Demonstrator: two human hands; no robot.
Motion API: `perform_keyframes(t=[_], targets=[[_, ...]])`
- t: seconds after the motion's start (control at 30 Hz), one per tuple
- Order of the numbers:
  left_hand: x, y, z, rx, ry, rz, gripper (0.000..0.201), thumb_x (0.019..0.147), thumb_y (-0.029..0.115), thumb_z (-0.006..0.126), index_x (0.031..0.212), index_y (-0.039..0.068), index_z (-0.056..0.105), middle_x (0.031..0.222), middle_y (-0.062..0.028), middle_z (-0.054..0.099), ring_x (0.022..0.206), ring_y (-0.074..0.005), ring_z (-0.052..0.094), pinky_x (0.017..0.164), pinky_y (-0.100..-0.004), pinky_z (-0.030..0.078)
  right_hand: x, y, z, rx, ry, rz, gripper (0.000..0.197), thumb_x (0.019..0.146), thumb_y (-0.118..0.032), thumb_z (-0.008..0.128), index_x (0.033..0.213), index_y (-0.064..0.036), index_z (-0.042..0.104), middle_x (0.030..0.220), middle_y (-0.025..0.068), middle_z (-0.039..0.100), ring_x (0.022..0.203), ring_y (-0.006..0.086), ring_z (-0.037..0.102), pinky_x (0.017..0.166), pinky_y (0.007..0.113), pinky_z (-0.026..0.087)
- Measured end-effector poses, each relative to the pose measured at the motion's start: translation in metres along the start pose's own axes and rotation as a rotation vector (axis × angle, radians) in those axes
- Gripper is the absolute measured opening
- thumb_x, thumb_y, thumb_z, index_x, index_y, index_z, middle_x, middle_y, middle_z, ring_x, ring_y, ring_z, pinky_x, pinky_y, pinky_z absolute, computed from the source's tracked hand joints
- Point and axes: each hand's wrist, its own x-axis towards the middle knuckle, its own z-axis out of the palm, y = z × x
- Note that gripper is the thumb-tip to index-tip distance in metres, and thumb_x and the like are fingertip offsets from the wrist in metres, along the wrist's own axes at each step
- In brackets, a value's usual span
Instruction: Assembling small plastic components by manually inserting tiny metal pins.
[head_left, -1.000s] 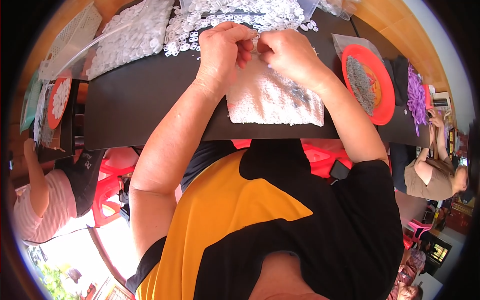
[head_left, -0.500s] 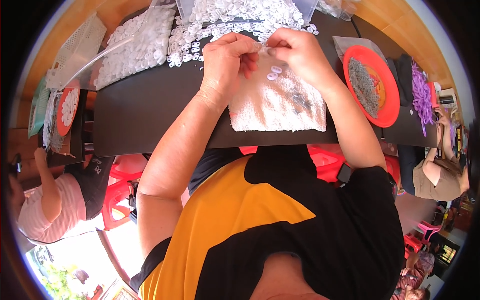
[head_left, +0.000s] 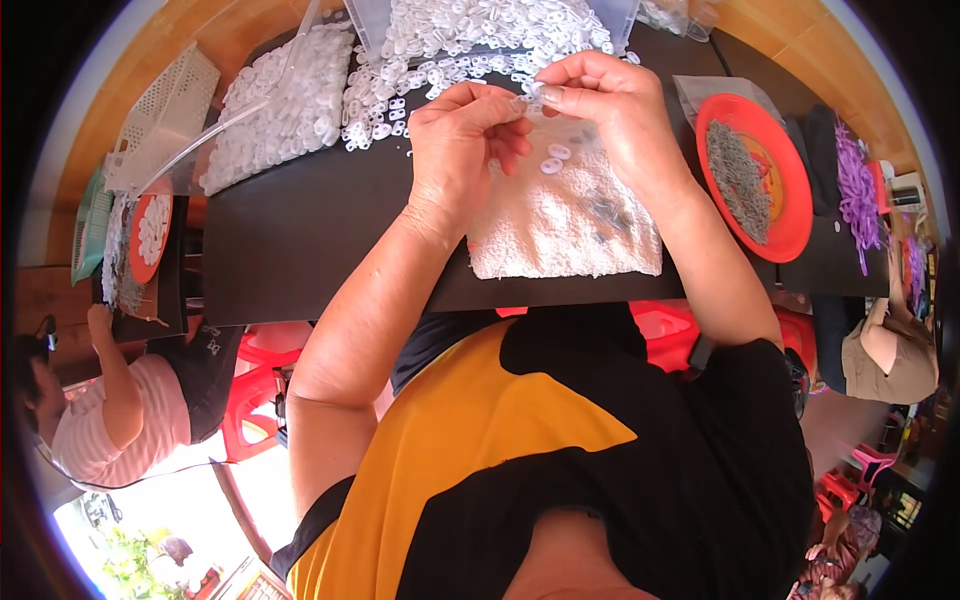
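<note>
My left hand [head_left: 462, 140] is closed in a pinch, its thumb and index fingertip near the other hand's fingertips. Facing it, my right hand [head_left: 622, 112] pinches a small whitish piece [head_left: 535, 92], too small to tell in kind. What the left fingertips hold is hidden. Both hands are raised over the far part of a white towel [head_left: 520, 245]. Two white oval plastic pieces with holes [head_left: 556, 158] lie on the towel between the hands. Several small grey metal parts [head_left: 612, 215] are grouped at its right side.
Loose white plastic pieces [head_left: 372, 110] spill before a full clear bin [head_left: 622, 25]; a bag of them [head_left: 275, 110] lies left. At right, a red plate [head_left: 795, 220] holds grey metal parts [head_left: 735, 175], beside purple strips [head_left: 857, 190]. Other people [head_left: 120, 430] sit on both sides.
The scene has shifted slightly down and to the right in view. My right fingers have opened out a little, and the whitish piece shows at their tips. The left hand keeps its pinch.
</note>
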Motion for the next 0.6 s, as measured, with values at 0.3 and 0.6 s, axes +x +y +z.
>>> perform_keyframes(t=[0.3,0.6], targets=[[-0.0001,-0.0010,0.0011,-0.051,0.021,0.005,0.008,0.081,0.002,0.066,0.082,-0.004,0.061,0.069,-0.0127,0.064,0.052,-0.0179,0.061,0.044,-0.0262,0.043,-0.0004,0.0009,-0.0014,-0.057,-0.021,-0.024,0.016,0.085,0.000,0.061,0.100,0.0045,0.066,0.091,0.0069,0.067,0.082,0.0129,0.063,0.080,0.024,0.048],[-0.0058,-0.0002,0.0051,0.000,0.029,0.017,0.008,0.083,0.003,0.063,0.087,-0.004,0.061,0.074,-0.0127,0.064,0.057,-0.0182,0.060,0.049,-0.0276,0.045,-0.0030,0.0026,0.0065,-0.039,-0.015,-0.058,0.014,0.081,0.001,0.066,0.094,0.0036,0.068,0.085,0.0057,0.068,0.080,0.0094,0.062,0.075,0.023,0.049]])
